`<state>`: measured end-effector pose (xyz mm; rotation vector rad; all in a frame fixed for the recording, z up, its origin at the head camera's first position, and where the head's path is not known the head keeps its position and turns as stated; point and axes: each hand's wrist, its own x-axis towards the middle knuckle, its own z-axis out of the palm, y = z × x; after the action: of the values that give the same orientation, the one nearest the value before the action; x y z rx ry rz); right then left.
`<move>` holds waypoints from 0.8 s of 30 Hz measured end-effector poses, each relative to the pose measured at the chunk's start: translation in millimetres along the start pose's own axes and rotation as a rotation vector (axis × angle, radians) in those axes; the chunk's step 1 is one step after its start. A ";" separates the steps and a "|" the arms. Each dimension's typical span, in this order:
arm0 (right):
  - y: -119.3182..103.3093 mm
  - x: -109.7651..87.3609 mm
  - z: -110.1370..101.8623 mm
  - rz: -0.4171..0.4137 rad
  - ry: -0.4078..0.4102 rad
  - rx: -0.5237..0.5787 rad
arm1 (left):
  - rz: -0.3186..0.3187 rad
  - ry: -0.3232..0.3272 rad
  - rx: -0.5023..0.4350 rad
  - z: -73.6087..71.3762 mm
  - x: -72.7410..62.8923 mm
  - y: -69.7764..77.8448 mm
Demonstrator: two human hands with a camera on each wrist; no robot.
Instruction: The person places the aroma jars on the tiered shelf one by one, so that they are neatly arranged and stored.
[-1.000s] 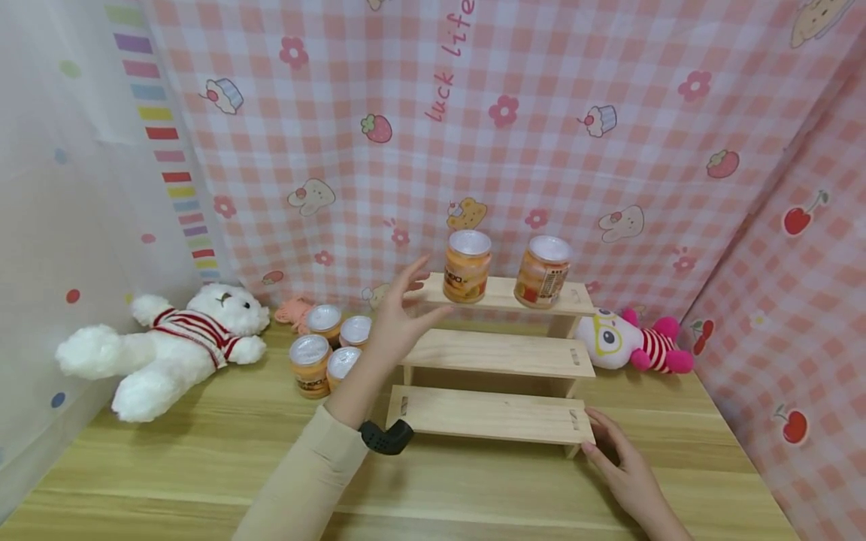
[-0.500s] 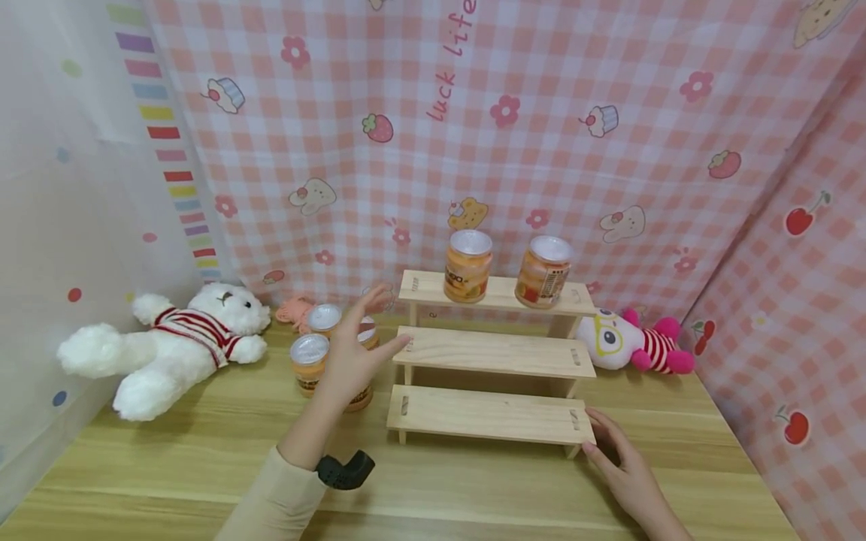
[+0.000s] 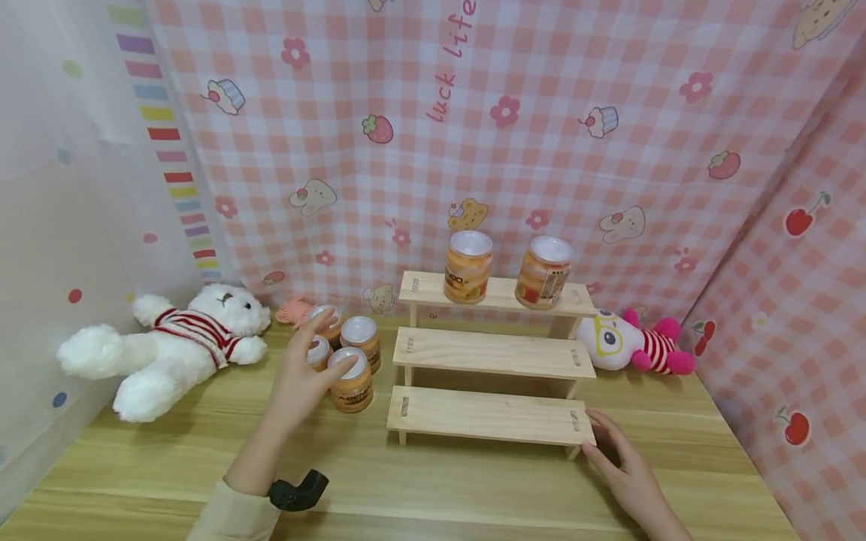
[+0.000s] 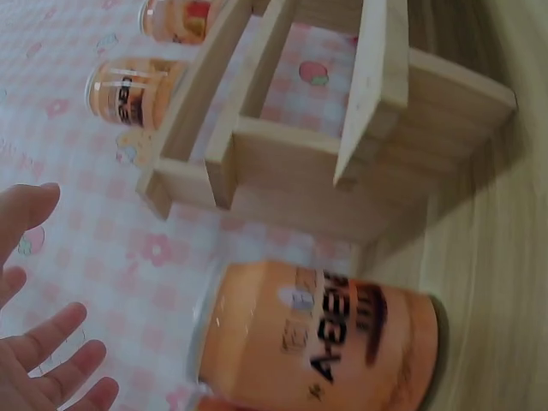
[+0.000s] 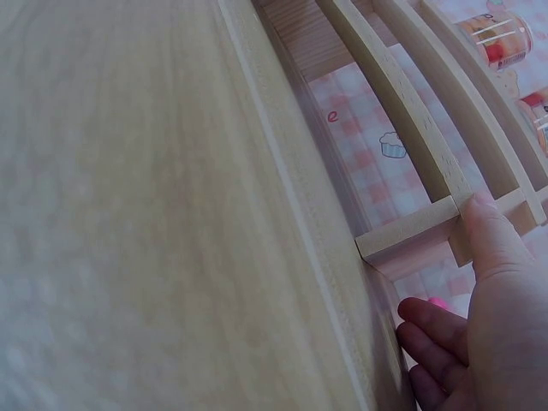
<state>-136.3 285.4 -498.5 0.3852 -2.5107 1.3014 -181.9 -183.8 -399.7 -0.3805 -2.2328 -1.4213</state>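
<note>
Spread-fingered, my left hand (image 3: 298, 383) hovers at a cluster of several orange-labelled cans with silvery lids, its thumb overlapping the lid of the front can (image 3: 352, 392). In the left wrist view, that hand (image 4: 47, 360) shows nothing between its fingers, and a can (image 4: 282, 338) stands beside it. A three-tier wooden display shelf (image 3: 494, 415) stands right of the cluster. My right hand (image 3: 625, 469) holds the right end of its lowest step, thumb at the front corner. In the right wrist view, the thumb of the right hand (image 5: 505, 325) lies against the step's end.
Two more cans, one (image 3: 467, 270) left and one (image 3: 543, 276) right, stand on the top step. A white teddy bear (image 3: 196, 338) lies at the left, and a pink-and-white plush toy (image 3: 636, 342) lies behind the shelf's right end. A checked curtain (image 3: 433, 150) closes off the back.
My left hand has moved from beside the top step, down and left to the can cluster, staying spread. The right hand and the two cans on the top step have stayed put.
</note>
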 end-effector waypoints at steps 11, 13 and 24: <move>1.5 0.9 -0.2 0.026 -0.015 -0.009 | -0.075 0.052 0.092 -22.9 -10.0 -32.9; 1.6 0.9 -0.4 0.027 -0.015 -0.005 | -0.097 0.042 0.094 -26.0 -11.4 -39.2; 4.2 1.5 0.3 0.026 -0.015 -0.008 | -0.138 -0.015 0.094 -33.7 -17.4 -69.9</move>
<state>-139.2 287.3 -501.3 0.3624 -2.5412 1.3020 -191.6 -243.9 -450.9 -0.2099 -2.3678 -1.3787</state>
